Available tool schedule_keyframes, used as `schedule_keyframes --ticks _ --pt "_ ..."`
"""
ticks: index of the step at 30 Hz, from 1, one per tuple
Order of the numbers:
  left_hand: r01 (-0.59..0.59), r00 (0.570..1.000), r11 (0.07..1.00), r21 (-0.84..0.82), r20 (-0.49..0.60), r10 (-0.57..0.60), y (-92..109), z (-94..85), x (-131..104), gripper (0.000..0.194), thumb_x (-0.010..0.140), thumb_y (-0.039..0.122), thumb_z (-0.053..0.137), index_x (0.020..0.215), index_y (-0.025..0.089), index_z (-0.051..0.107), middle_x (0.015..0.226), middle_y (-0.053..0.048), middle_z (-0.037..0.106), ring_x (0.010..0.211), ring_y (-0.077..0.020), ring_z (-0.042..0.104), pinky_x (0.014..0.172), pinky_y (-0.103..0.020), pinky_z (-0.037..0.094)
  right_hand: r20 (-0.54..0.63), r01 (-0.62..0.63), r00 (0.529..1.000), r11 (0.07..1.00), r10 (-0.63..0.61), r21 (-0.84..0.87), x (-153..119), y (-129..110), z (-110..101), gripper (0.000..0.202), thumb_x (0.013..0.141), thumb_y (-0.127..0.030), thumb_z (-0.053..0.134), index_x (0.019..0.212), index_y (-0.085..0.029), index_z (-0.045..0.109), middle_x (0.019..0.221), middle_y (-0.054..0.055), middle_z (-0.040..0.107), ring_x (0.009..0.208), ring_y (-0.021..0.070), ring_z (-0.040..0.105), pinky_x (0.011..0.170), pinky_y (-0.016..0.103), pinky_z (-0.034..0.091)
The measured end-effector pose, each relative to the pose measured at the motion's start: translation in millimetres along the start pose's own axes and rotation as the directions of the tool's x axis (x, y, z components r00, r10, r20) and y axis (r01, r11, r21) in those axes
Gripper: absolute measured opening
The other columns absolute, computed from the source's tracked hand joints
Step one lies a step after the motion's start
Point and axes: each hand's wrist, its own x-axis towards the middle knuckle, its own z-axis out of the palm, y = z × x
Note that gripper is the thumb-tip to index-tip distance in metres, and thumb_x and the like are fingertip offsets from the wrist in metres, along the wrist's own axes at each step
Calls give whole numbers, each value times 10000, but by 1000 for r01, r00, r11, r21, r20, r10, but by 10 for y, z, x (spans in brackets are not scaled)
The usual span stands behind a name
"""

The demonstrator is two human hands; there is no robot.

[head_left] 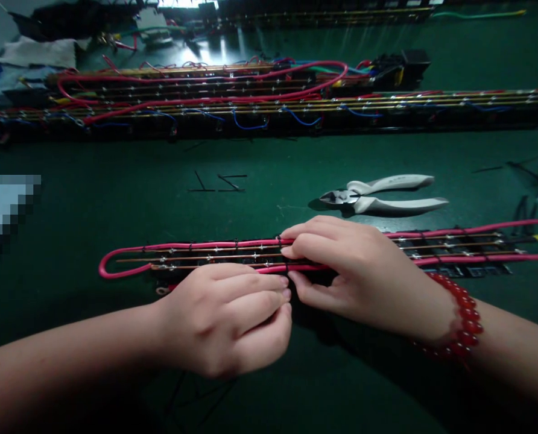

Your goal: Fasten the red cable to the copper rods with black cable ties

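Note:
A long narrow black strip with brass rods (211,258) and small shiny joints lies crosswise in front of me. A thick red cable (128,249) loops along its length, bound by several black cable ties (236,244). My left hand (228,319) is closed in a pinch at the strip's near edge, where a cable tie (287,267) runs to the fingertips; the pinched end is hidden. My right hand (350,271) grips the strip from above, fingers at the far side and thumb at the near side. The two hands' fingertips almost meet.
White-handled cutting pliers (395,182) lie beyond the strip, jaws pointing left. Black tie offcuts (230,184) are scattered on the green table (137,175). Farther back, longer wired strips (196,111) stretch across. A pixelated pale patch (2,211) appears at the left edge.

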Motion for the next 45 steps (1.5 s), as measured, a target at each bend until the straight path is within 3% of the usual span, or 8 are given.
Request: schedule_keyframes --ticks 12,18,25,31,38,45 --pt "-13 999 1000 -22 49 14 -27 -7 15 86 871 87 617 861 106 700 890 -79 770 885 -206 736 735 -314 620 -28 116 992 980 -122 -160 -15 -18 54 109 869 -187 541 852 -136 636 966 116 719 859 215 662 718 322 519" --pt "-27 998 1000 9 62 26 -23 -11 22 101 879 95 610 848 126 701 879 -59 766 869 -180 726 743 -289 609 -33 115 992 972 -124 -204 -33 -32 65 112 873 -183 541 853 -135 640 978 114 721 854 218 661 707 321 514" --pt "-26 983 1000 12 181 23 -45 -22 29 133 916 100 556 887 130 683 887 -52 747 829 -182 704 697 -305 569 -30 121 991 963 -132 -240 -31 -39 65 127 872 -176 531 858 -140 652 989 102 721 847 222 658 703 320 496" --pt "-43 972 998 50 233 30 -17 13 12 158 918 108 538 830 144 664 723 -26 687 708 -166 655 641 -320 523 -33 109 992 964 -121 -243 -31 -40 71 122 871 -177 526 869 -140 643 980 107 720 846 212 647 706 313 484" --pt "-52 974 997 54 225 39 -5 10 26 140 903 100 552 820 147 654 654 -10 654 632 -147 620 623 -319 495 -22 134 989 963 -143 -236 -33 -28 62 194 913 -300 540 866 -138 636 976 123 716 851 225 650 702 329 502" --pt "-49 974 999 7 220 46 -2 18 16 123 889 106 555 847 148 663 684 -17 683 636 -152 630 671 -338 551 -35 70 996 963 -81 -262 -25 -33 71 118 883 -209 520 813 -158 600 925 107 716 835 210 648 685 309 492"
